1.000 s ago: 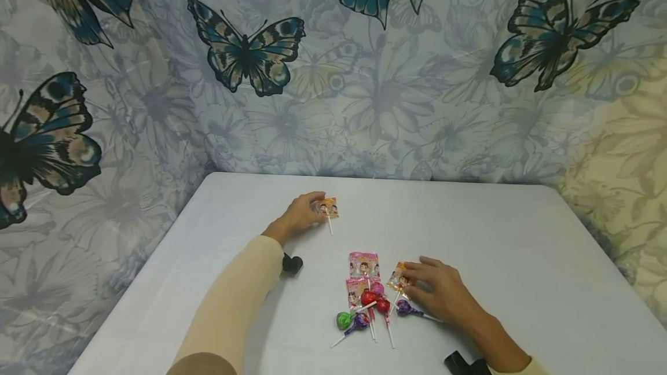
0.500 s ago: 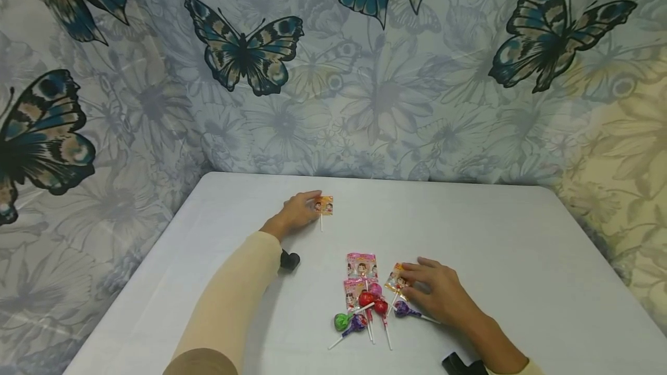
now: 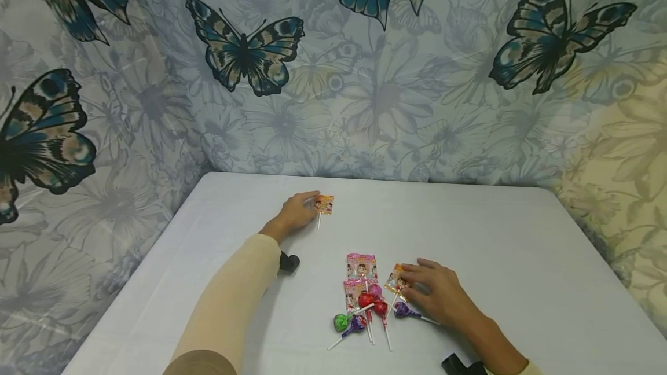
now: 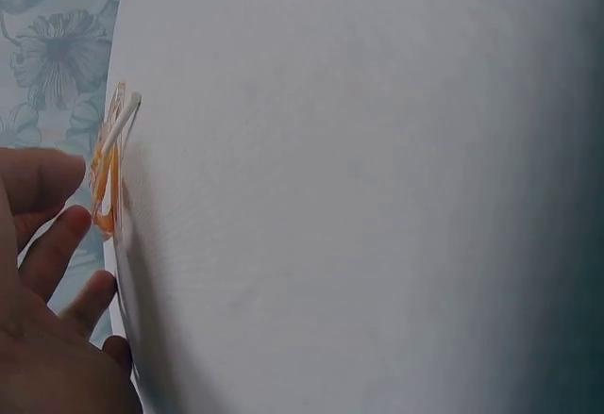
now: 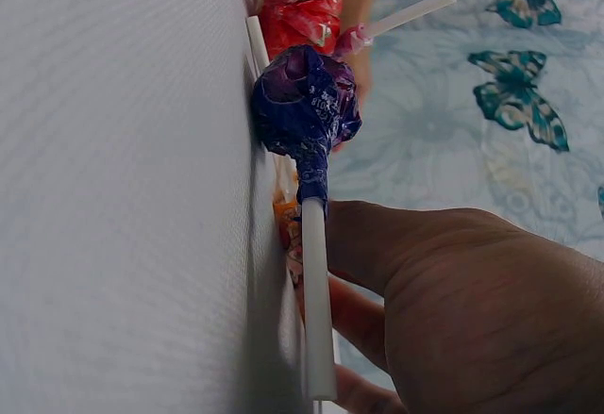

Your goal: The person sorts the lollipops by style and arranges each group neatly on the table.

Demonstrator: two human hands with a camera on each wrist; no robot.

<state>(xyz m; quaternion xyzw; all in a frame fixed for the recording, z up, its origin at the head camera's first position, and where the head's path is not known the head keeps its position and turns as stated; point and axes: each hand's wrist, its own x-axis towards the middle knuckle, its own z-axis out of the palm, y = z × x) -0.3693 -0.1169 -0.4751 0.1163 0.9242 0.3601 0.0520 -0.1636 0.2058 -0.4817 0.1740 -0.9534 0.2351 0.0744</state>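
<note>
My left hand [image 3: 296, 213] reaches to the far left part of the table, beside a flat lollipop in an orange wrapper [image 3: 324, 205]. Its fingers are loosely bent at the wrapper's left edge; in the left wrist view the fingertips lie close to the wrapper [image 4: 106, 188], and contact is hard to tell. With extended fingers, my right hand [image 3: 443, 291] rests at another orange-wrapped lollipop [image 3: 396, 278], partly covering it. Under that hand lies a purple ball lollipop [image 3: 401, 309], its white stick [image 5: 319, 310] pointing towards the wrist.
Left of the right hand is a cluster: two pink-wrapped flat lollipops [image 3: 362, 267], red ball lollipops [image 3: 367, 300], a green one [image 3: 341, 322] and a purple one [image 3: 357, 323]. The white table [image 3: 469, 219] meets a butterfly-patterned backdrop [image 3: 396, 103].
The left hand and the orange-wrapped lollipop beside it have shifted slightly left and away, and the lollipop's stick has turned a little. The right hand and the cluster stay put.
</note>
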